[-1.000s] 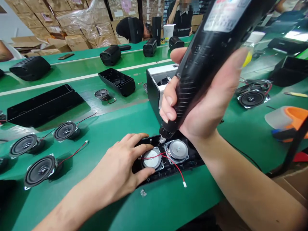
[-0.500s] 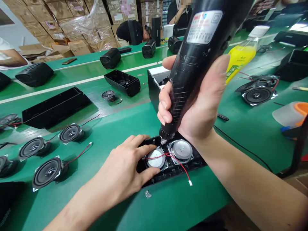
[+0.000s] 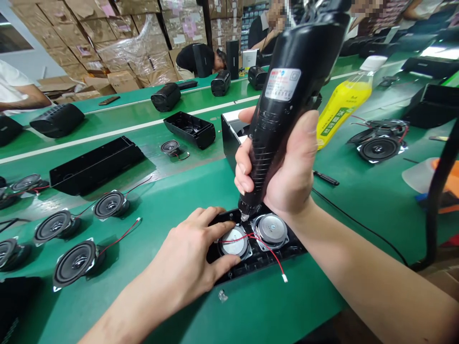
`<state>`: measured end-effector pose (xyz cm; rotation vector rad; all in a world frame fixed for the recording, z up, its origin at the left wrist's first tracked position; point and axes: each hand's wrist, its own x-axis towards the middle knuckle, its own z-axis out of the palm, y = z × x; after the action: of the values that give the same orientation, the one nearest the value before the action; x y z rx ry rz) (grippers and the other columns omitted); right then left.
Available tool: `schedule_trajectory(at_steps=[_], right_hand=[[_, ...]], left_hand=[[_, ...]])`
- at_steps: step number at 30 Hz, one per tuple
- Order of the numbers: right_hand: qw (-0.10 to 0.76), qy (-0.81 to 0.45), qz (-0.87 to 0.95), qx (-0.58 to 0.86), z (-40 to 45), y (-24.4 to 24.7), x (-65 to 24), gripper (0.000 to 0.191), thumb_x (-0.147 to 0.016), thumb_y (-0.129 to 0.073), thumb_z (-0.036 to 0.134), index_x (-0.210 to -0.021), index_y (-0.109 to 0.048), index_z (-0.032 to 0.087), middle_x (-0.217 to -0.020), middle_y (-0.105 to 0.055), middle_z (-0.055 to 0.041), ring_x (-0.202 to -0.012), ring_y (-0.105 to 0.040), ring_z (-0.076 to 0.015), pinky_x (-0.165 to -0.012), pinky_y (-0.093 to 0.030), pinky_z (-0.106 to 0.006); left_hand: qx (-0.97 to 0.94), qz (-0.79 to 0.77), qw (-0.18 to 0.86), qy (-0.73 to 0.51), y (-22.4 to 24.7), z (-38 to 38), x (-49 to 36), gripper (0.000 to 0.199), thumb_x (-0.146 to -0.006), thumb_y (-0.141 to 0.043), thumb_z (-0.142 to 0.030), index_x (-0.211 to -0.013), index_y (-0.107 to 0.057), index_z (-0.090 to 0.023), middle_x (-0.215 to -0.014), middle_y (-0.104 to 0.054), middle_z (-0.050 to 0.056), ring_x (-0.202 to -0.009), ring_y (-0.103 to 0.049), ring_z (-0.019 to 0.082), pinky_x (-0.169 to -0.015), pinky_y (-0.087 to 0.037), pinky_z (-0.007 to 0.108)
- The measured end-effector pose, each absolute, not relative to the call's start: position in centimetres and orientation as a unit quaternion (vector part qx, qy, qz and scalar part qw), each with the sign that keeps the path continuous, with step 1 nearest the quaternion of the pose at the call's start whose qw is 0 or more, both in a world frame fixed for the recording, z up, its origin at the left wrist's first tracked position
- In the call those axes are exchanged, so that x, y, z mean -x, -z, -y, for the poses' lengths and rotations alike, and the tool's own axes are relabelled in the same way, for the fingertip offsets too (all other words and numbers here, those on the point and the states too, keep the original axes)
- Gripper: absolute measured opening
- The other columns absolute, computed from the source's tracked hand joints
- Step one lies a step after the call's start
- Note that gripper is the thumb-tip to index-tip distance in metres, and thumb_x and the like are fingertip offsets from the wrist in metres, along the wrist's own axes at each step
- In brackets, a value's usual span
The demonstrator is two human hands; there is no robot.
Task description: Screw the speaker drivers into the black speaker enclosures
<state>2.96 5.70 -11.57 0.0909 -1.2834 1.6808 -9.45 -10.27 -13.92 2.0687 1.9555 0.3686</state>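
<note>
My right hand (image 3: 279, 167) is wrapped round a black electric screwdriver (image 3: 276, 114), tilted with its tip down at the upper edge of the left speaker. Two round silver-backed speakers, the left one (image 3: 234, 241) and the right one (image 3: 270, 228), lie in a black housing (image 3: 251, 263). Thumb and fingers of my left hand (image 3: 193, 248) grip the left speaker's rim and the housing's left end. Red wires (image 3: 277, 258) with a white plug cross both speakers and hang over the front edge. The tip's contact point is too small to tell.
Loose speakers (image 3: 77, 260) stand on the green table at left. Behind are black housings (image 3: 96, 165), an open housing (image 3: 190, 129) and a white-topped box (image 3: 233, 119). A yellow bottle (image 3: 344, 105), a small screwdriver (image 3: 325, 178) and a black cable (image 3: 362, 224) are at right. People sit beyond.
The view has shifted slightly, so the table's objects appear a little lower. The electric screwdriver's upper end appears further left and lower. Both hands keep their holds.
</note>
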Motion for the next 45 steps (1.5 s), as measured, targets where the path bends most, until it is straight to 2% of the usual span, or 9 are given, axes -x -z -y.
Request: schedule_trajectory(at_steps=[11, 18, 22, 25, 32, 37, 40, 43, 45], right_hand=[[0.454, -0.705, 0.539, -0.076, -4.8, 12.2, -2.8, 0.058, -0.108, -0.044, 0.072, -0.125, -0.06, 0.019, -0.073, -0.058, 0.0017, -0.05, -0.052, -0.0105, -0.044, -0.042, -0.023], [0.41, -0.711, 0.562, -0.101, -4.2, 12.9, -2.6, 0.054, -0.104, -0.055, 0.073, -0.099, -0.051, 0.019, -0.074, -0.056, 0.0012, -0.05, -0.051, -0.0082, -0.045, -0.041, -0.019], [0.398, -0.712, 0.568, -0.108, -4.1, 13.2, -2.4, 0.057, -0.102, -0.055, 0.075, -0.1, -0.052, 0.018, -0.073, -0.055, 0.0004, -0.05, -0.05, -0.0084, -0.045, -0.04, -0.019], [0.394, -0.718, 0.563, -0.113, -4.3, 13.5, -2.4, 0.057, -0.102, -0.056, 0.075, -0.102, -0.053, 0.018, -0.072, -0.055, 0.0002, -0.049, -0.049, -0.0086, -0.045, -0.039, -0.019], [0.389, -0.724, 0.556, -0.121, -4.5, 13.9, -2.2, 0.058, -0.103, -0.056, 0.072, -0.122, -0.057, 0.017, -0.073, -0.056, -0.0001, -0.05, -0.049, -0.0089, -0.045, -0.039, -0.018], [0.395, -0.715, 0.567, -0.105, -4.3, 13.2, -2.6, 0.056, -0.106, -0.052, 0.07, -0.127, -0.058, 0.018, -0.073, -0.057, -0.0006, -0.049, -0.049, -0.0096, -0.046, -0.041, -0.019], [0.425, -0.696, 0.571, -0.094, -5.2, 11.1, -4.5, 0.056, -0.106, -0.046, 0.073, -0.135, -0.059, 0.026, -0.076, -0.059, 0.0005, -0.048, -0.05, -0.0098, -0.045, -0.043, -0.02], [0.525, -0.623, 0.576, -0.069, -7.0, 7.9, -6.6, 0.061, -0.101, -0.05, 0.08, -0.128, -0.065, 0.028, -0.07, -0.058, 0.0028, -0.045, -0.049, -0.0103, -0.043, -0.044, -0.021], [0.62, -0.535, 0.574, -0.011, -8.6, 6.2, -7.3, 0.065, -0.098, -0.051, 0.084, -0.116, -0.067, 0.024, -0.063, -0.054, 0.0034, -0.041, -0.045, -0.0115, -0.038, -0.041, -0.023]], left_hand=[[-0.726, -0.665, 0.108, -0.137, 14.2, 10.4, 9.8, 0.042, -0.091, -0.081, -0.037, -0.132, -0.074, -0.029, -0.143, -0.065, 0.009, -0.118, -0.069, 0.033, -0.092, -0.066, 0.048], [-0.726, -0.672, 0.102, -0.105, 14.1, 10.1, 9.7, 0.043, -0.089, -0.081, -0.033, -0.131, -0.074, -0.029, -0.136, -0.066, 0.011, -0.113, -0.07, 0.033, -0.084, -0.066, 0.044], [-0.719, -0.677, 0.116, -0.102, 14.2, 10.0, 9.7, 0.039, -0.087, -0.079, -0.028, -0.126, -0.075, -0.03, -0.122, -0.067, 0.007, -0.102, -0.07, 0.03, -0.079, -0.064, 0.041], [-0.716, -0.679, 0.116, -0.111, 14.5, 10.1, 9.8, 0.039, -0.087, -0.078, -0.029, -0.126, -0.075, -0.032, -0.123, -0.067, 0.007, -0.104, -0.07, 0.03, -0.081, -0.064, 0.041], [-0.703, -0.691, 0.128, -0.111, 14.1, 10.0, 9.5, 0.043, -0.083, -0.08, -0.027, -0.125, -0.075, -0.035, -0.116, -0.068, 0.005, -0.103, -0.07, 0.029, -0.079, -0.064, 0.038], [-0.722, -0.666, 0.133, -0.133, 14.8, 9.7, 10.2, 0.049, -0.088, -0.08, -0.034, -0.136, -0.072, -0.036, -0.133, -0.07, 0.007, -0.114, -0.071, 0.03, -0.088, -0.067, 0.039], [-0.741, -0.641, 0.099, -0.174, 16.2, 10.3, 11.1, 0.055, -0.089, -0.081, -0.053, -0.141, -0.07, -0.038, -0.149, -0.066, 0.008, -0.126, -0.069, 0.034, -0.097, -0.067, 0.043], [-0.743, -0.632, 0.062, -0.211, 17.4, 11.9, 11.5, 0.065, -0.093, -0.065, -0.075, -0.149, -0.063, -0.043, -0.165, -0.053, 0.007, -0.143, -0.057, 0.039, -0.105, -0.063, 0.051], [-0.735, -0.64, 0.05, -0.22, 17.9, 13.2, 11.3, 0.064, -0.097, -0.053, -0.08, -0.149, -0.061, -0.044, -0.17, -0.045, 0.006, -0.15, -0.05, 0.04, -0.11, -0.059, 0.057]])
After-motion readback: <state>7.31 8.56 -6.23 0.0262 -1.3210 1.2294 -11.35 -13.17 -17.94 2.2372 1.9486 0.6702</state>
